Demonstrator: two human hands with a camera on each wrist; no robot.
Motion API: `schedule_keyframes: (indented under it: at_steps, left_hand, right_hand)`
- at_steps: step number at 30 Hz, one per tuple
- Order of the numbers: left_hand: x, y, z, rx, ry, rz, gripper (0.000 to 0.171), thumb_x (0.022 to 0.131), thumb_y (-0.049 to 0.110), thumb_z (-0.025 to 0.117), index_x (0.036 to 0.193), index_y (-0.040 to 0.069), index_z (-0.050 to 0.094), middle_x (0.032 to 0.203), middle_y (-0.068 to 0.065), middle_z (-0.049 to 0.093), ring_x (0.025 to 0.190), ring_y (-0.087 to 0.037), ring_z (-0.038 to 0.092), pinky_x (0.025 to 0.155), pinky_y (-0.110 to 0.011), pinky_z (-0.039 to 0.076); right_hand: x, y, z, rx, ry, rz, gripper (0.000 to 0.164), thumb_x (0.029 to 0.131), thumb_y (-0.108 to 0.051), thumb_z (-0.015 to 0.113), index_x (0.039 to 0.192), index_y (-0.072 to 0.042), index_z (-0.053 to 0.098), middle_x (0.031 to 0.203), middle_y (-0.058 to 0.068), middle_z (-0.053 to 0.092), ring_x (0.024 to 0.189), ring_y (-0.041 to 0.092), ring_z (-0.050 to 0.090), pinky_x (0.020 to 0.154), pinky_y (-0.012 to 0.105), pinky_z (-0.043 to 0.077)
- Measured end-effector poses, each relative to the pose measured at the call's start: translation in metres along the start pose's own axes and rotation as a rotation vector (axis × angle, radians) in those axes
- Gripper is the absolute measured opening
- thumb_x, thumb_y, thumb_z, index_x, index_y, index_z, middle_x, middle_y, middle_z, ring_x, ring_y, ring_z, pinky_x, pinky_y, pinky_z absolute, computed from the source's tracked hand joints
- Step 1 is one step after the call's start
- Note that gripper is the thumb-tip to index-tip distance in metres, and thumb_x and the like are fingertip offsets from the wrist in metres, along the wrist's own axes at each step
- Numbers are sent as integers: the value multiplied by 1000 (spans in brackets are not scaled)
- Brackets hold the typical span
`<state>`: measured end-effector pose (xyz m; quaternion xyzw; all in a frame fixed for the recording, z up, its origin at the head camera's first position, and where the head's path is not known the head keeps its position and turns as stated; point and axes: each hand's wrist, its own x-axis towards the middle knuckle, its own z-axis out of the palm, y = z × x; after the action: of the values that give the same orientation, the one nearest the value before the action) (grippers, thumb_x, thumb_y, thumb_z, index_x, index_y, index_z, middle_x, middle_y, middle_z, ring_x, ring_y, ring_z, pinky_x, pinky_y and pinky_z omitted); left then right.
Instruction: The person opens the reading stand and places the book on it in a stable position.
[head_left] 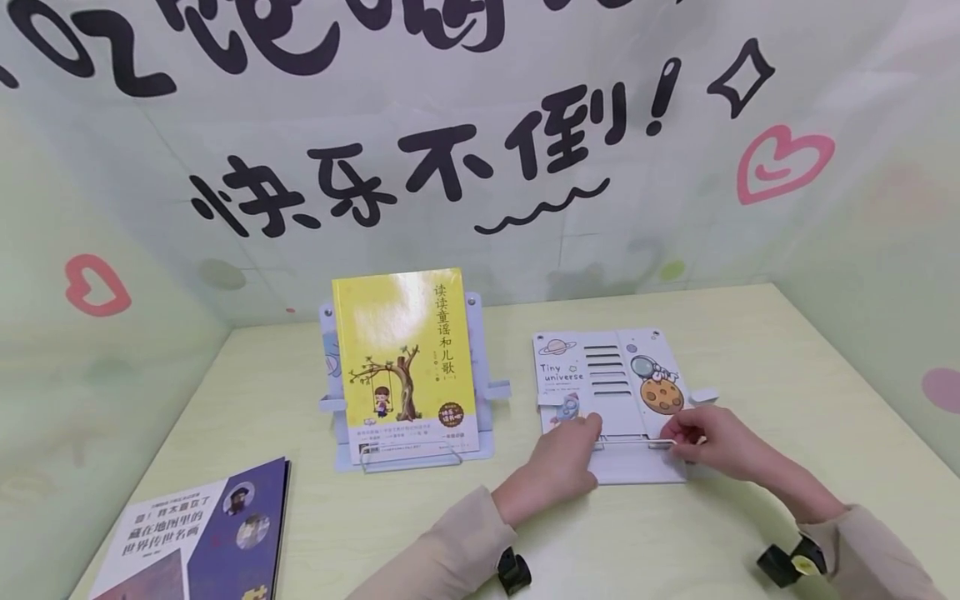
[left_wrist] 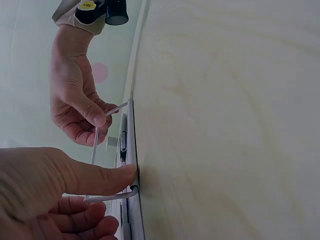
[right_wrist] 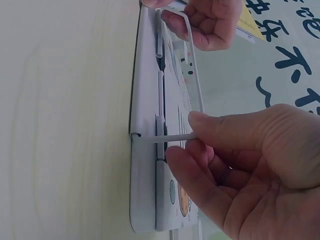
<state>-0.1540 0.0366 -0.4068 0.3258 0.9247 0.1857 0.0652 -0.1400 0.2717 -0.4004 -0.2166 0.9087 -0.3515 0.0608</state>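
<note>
My right hand (head_left: 716, 440) pinches the wire bar (right_wrist: 196, 80); my left hand (head_left: 553, 462) thumbs the stand (head_left: 618, 412), though whether it grips I can't tell.

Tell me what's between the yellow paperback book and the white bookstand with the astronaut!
Beside the book, the head view shows right edge and arm of its pale blue stand, then bare pale tabletop up to the bookstand.

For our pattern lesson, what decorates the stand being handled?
White stand with planets and an astronaut, clearest in head view.
</note>
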Motion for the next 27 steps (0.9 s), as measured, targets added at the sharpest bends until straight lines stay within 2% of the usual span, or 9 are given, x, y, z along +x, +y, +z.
schedule_keyframes:
  at_steps: [5,11,18,23,27]
  left_hand:
    - [-1,7,0,82,17,27,46,62,-2,76,99,9,50,76,-1,55,64,-12,51,47,-20,40]
    - [-4,9,1,176,66,101,40,65,-3,73,96,10,50,72,0,53,63,-14,52,45,-21,37]
    - [-8,11,3,258,116,185,36,66,-3,72,92,11,50,69,0,52,60,-13,50,44,-20,35]
    - [-9,11,3,272,138,214,33,67,-4,71,89,11,51,69,1,53,59,-13,50,44,-20,34]
    - [-10,8,3,230,111,223,31,68,-4,69,89,10,51,70,1,51,60,-12,49,45,-18,34]
  right_hand:
    - [-5,0,0,-7,24,-63,15,76,6,69,83,-5,61,72,-9,51,66,-1,45,54,19,42]
    - [-13,2,3,16,88,-168,22,74,9,70,81,-8,57,75,-10,52,69,0,45,52,20,44]
    - [-18,0,7,42,124,-212,33,70,13,70,75,-14,51,73,-10,50,69,-2,45,49,20,43]
    - [-19,2,8,58,127,-243,34,70,16,70,74,-12,51,71,-7,50,69,-2,45,47,20,42]
    - [-20,3,8,59,125,-239,34,70,16,70,74,-12,51,71,-7,50,70,-2,44,47,20,43]
